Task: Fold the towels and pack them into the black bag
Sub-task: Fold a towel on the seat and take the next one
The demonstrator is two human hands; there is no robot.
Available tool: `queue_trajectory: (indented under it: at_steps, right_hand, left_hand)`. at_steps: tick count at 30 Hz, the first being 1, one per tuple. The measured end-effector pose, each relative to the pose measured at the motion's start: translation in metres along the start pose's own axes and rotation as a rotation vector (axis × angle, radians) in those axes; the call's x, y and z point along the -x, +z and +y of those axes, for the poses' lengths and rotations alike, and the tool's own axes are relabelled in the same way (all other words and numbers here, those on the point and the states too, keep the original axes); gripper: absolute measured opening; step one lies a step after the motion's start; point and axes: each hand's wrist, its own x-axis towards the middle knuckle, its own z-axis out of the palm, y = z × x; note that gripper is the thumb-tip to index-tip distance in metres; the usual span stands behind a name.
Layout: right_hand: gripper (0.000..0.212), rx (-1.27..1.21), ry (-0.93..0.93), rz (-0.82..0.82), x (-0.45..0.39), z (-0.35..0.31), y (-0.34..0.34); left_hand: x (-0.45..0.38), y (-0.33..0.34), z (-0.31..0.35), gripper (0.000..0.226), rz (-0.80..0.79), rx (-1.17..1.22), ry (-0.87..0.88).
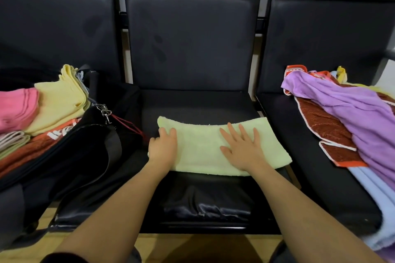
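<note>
Two bare forearms reach in from the near edge and end on a pale green towel (pixel 201 147) spread across the middle seat (pixel 192 104) of a row of dark padded chairs. The right hand (pixel 241 147) lies flat on the towel's right half, fingers straight and spread, pressing rather than gripping. The left hand (pixel 163 145) sits at the towel's left end with its fingers bent over the edge; it seems to be taking hold of that end, though a firm pinch cannot be made out. The towel looks already doubled into a long band running left to right, so the step in hand is probably the next fold across its length. To do it well, the right hand should keep the cloth pinned and smooth while the left lifts its end and carries it over, matching corners and edges before pressing the crease flat, so the bundle stacks neatly. Just left of the seat the black bag (pixel 85 156) lies open, with folded pink, yellow and rust-coloured towels (pixel 57 104) stacked in or against its mouth. On the right seat, well apart, a loose heap of unfolded towels (pixel 352 117), purple, rust and pale blue, awaits folding.
</note>
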Motion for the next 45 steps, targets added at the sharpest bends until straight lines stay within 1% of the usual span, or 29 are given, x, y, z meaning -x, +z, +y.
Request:
queue_trajectory:
  at_steps: [2, 5, 6, 8, 9, 11, 13, 15, 16, 17, 19, 21, 22, 24, 26, 27, 29, 30, 31, 32, 34, 35, 37, 39, 41, 43, 45]
  right_hand:
    - [0.056, 0.031, -0.028, -0.051, -0.003, -0.003, 0.002]
    - [0.058, -0.006, -0.029, -0.137, -0.012, -0.016, 0.006]
    - [0.059, -0.022, -0.030, -0.163, -0.016, -0.024, 0.008]
    - [0.059, -0.078, -0.035, -0.210, -0.022, -0.043, 0.011]
    - [0.059, -0.121, -0.041, -0.224, -0.026, -0.054, 0.013]
    - [0.057, -0.249, -0.059, -0.230, -0.033, -0.072, 0.013]
    - [0.054, -0.450, -0.058, -0.201, -0.037, -0.082, 0.010]
    - [0.048, -0.624, -0.042, -0.111, -0.038, -0.083, 0.006]
    - [0.044, -0.671, -0.026, -0.047, -0.036, -0.079, 0.003]
    - [0.039, -0.682, 0.003, 0.018, -0.033, -0.073, -0.001]
    - [0.032, -0.605, 0.081, 0.133, -0.027, -0.056, -0.011]
    - [0.028, -0.515, 0.156, 0.197, -0.021, -0.037, -0.021]
    - [0.027, -0.526, 0.198, 0.211, -0.018, -0.027, -0.025]
    - [0.024, -0.622, 0.287, 0.222, -0.011, -0.009, -0.029]
    - [0.023, -0.704, 0.353, 0.236, -0.006, 0.007, -0.028]
    - [0.023, -0.733, 0.375, 0.238, -0.004, 0.013, -0.026]
    - [0.027, -0.758, 0.410, 0.223, -0.002, 0.021, -0.025]
    - [0.029, -0.745, 0.422, 0.206, -0.001, 0.023, -0.025]
    - [0.031, -0.719, 0.430, 0.185, -0.001, 0.023, -0.025]
    - [0.033, -0.680, 0.436, 0.169, -0.001, 0.021, -0.025]
    - [0.036, -0.573, 0.447, 0.170, -0.001, 0.016, -0.024]
    - [0.039, -0.501, 0.456, 0.184, -0.001, 0.013, -0.023]
    - [0.054, -0.346, 0.491, 0.209, -0.002, 0.007, -0.021]
    - [0.067, -0.247, 0.520, 0.219, -0.002, 0.001, -0.019]
    - [0.074, -0.199, 0.516, 0.191, -0.003, -0.005, -0.017]
    - [0.071, -0.206, 0.494, 0.125, -0.007, -0.010, -0.013]
    - [0.055, -0.299, 0.470, 0.079, -0.011, -0.015, -0.011]
  left_hand:
    - [-0.003, -0.011, 0.001, 0.039, 0.042, -0.020, 0.031]
    - [-0.004, -0.026, -0.004, 0.039, 0.097, -0.046, 0.055]
    - [-0.007, -0.029, -0.007, 0.040, 0.130, -0.035, 0.048]
    - [-0.004, -0.039, -0.020, 0.043, 0.257, -0.045, 0.043]
    - [-0.004, -0.042, -0.027, 0.044, 0.281, -0.020, 0.049]
    - [-0.005, -0.043, -0.032, 0.049, 0.225, 0.107, 0.032]
    - [-0.001, -0.049, -0.031, 0.055, 0.179, 0.208, 0.013]
    - [-0.001, -0.050, -0.025, 0.052, 0.193, 0.274, 0.033]
    - [-0.002, -0.051, -0.020, 0.051, 0.176, 0.306, 0.049]
    - [-0.002, -0.052, -0.014, 0.050, 0.148, 0.323, 0.056]
    - [-0.004, -0.054, 0.003, 0.048, 0.105, 0.360, 0.063]
    - [-0.005, -0.057, 0.023, 0.045, 0.065, 0.412, 0.094]
    - [-0.006, -0.058, 0.034, 0.044, 0.054, 0.449, 0.118]
    - [-0.009, -0.059, 0.054, 0.045, 0.052, 0.550, 0.178]
    - [-0.008, -0.056, 0.072, 0.051, 0.034, 0.682, 0.278]
    - [-0.006, -0.051, 0.080, 0.056, -0.021, 0.754, 0.333]
    - [-0.002, -0.039, 0.091, 0.063, -0.215, 0.859, 0.406]
    - [0.000, -0.032, 0.094, 0.062, -0.295, 0.882, 0.412]
    - [0.001, -0.027, 0.095, 0.059, -0.331, 0.902, 0.396]
    - [0.001, -0.025, 0.095, 0.055, -0.322, 0.938, 0.354]
    - [-0.002, -0.025, 0.090, 0.047, -0.214, 0.987, 0.213]
    - [-0.005, -0.025, 0.086, 0.043, -0.146, 0.955, 0.130]
    - [-0.006, -0.023, 0.075, 0.038, -0.050, 0.708, -0.010]
    - [-0.004, -0.018, 0.065, 0.037, -0.056, 0.463, -0.082]
    - [-0.002, -0.008, 0.060, 0.043, -0.128, 0.384, -0.122]
    - [-0.003, 0.001, 0.057, 0.050, -0.181, 0.333, -0.138]
    - [-0.003, 0.005, 0.056, 0.053, -0.167, 0.229, -0.123]
